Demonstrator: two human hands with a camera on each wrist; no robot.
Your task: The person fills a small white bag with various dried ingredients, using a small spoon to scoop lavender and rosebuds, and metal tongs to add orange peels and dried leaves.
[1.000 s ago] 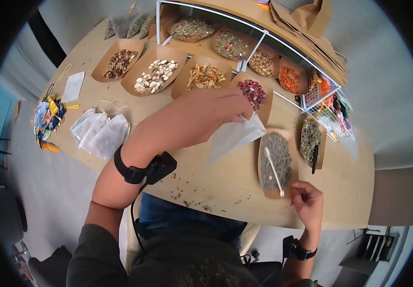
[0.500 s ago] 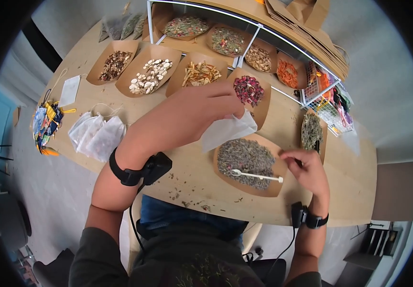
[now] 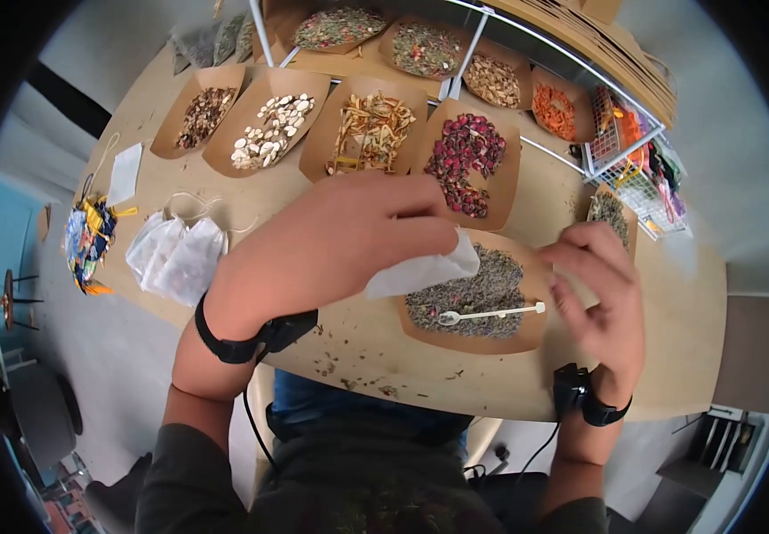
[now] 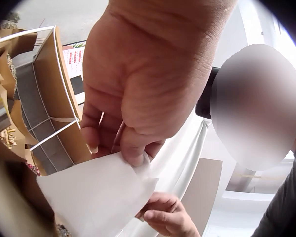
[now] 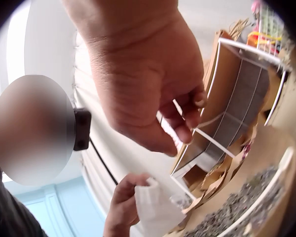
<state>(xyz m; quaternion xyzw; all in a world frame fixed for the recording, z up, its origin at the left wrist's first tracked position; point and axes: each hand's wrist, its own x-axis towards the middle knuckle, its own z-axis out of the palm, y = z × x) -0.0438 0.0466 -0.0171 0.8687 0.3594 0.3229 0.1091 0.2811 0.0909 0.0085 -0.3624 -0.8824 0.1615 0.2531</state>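
The left hand [image 3: 340, 236] pinches a white pouch [image 3: 424, 271] above the left edge of a brown paper tray [image 3: 460, 343] of greyish dried buds. Across those buds lies a white spoon [image 3: 496, 314]. Beside the tray's right edge the right hand [image 3: 598, 294] hovers, fingers bent loosely and apart. In the left wrist view the thumb and fingers of the left hand [image 4: 143, 74] grip the upper edge of the pouch [image 4: 98, 192]. The right wrist view shows a gap between thumb and fingertips of the right hand [image 5: 143, 79], nothing held.
Trays of red buds [image 3: 469, 147], yellowish strips [image 3: 376, 125] and white slices [image 3: 273, 129] stand behind. Filled white pouches [image 3: 180, 258] lie at the left. A white-framed shelf [image 3: 482, 40] and a wire basket [image 3: 638, 191] are at the back and right.
The tray of greyish buds has turned sideways and shifted left, nearer the pouch. The right hand has come off its edge and risen. The left hand still pinches the pouch.
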